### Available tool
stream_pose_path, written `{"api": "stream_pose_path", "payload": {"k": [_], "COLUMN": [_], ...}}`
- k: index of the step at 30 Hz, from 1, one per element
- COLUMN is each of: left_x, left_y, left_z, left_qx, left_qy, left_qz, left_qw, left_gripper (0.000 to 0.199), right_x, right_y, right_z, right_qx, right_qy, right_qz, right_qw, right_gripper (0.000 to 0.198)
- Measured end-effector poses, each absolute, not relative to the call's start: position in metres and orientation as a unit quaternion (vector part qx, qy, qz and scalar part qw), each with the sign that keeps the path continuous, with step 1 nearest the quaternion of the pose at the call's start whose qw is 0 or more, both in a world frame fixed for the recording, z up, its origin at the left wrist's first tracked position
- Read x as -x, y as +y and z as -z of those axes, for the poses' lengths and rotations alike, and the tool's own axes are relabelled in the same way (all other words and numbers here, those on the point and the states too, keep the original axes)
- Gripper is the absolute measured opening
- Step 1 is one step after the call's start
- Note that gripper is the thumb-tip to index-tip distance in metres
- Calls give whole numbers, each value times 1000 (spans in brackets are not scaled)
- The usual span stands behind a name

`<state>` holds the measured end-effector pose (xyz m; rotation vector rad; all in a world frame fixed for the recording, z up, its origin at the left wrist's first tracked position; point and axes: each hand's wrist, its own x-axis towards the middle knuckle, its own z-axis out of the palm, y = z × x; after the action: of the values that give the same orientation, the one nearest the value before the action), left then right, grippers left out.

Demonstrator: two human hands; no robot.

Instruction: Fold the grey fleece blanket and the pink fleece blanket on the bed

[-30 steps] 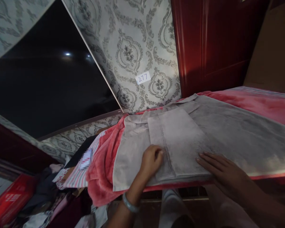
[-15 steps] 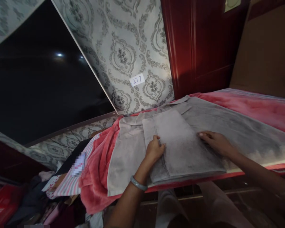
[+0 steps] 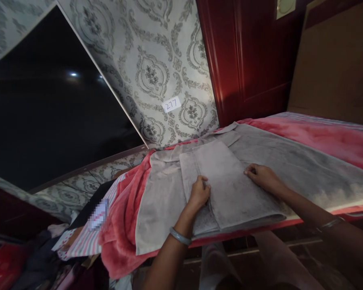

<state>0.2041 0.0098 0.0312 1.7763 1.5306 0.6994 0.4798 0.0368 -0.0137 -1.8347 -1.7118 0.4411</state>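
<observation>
A folded grey plush towel (image 3: 230, 173) lies on a larger spread of grey cloth (image 3: 290, 157); whether the two are one piece I cannot tell. My left hand (image 3: 199, 192) is closed on the towel's left layer, its thumb and fingers pinching the fabric near the flap's edge. At the right fold, my right hand (image 3: 263, 177) is closed too, fingertips drawn together on the towel's edge. Beneath the grey fabric runs a red plush blanket (image 3: 121, 225), bunched at its left end.
A large dark television screen (image 3: 63, 112) leans at the left before patterned wallpaper, where a paper label (image 3: 171, 104) reads 277. Behind the bed are a dark red door (image 3: 248, 52) and a cardboard panel (image 3: 332, 68). Piled clothes and a red basket (image 3: 6, 262) sit lower left.
My right hand has shifted slightly left along the towel's right edge, its fingers now drawn closer together. My left hand stays at the left layer. The camera view has turned a little.
</observation>
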Motion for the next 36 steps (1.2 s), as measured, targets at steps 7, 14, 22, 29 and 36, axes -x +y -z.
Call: {"api": "stream_pose_path", "payload": {"k": [7, 14, 22, 29, 36], "left_x": [-200, -204, -193, -177, -184], "left_y": [11, 8, -6, -97, -101], "left_z": [-40, -36, -43, -33, 7], "left_qx": [-722, -751, -760, -924, -919], "left_qy": [593, 602, 581, 359, 360], "left_qz": [-229, -183, -211, -132, -103], "left_qw": [272, 200, 199, -3, -123], "left_gripper": [28, 39, 41, 67, 66], "right_x": [-461, -446, -457, -492, -484], "right_y": [1, -26, -24, -66, -93], "right_z": [26, 66, 69, 80, 77], "right_qx": [571, 539, 528, 493, 490], "right_qy": [-760, -810, -809, -780, -793], "right_qz": [17, 49, -5, -68, 8], "right_qw": [311, 226, 258, 379, 361], "right_gripper": [68, 75, 67, 58, 86]}}
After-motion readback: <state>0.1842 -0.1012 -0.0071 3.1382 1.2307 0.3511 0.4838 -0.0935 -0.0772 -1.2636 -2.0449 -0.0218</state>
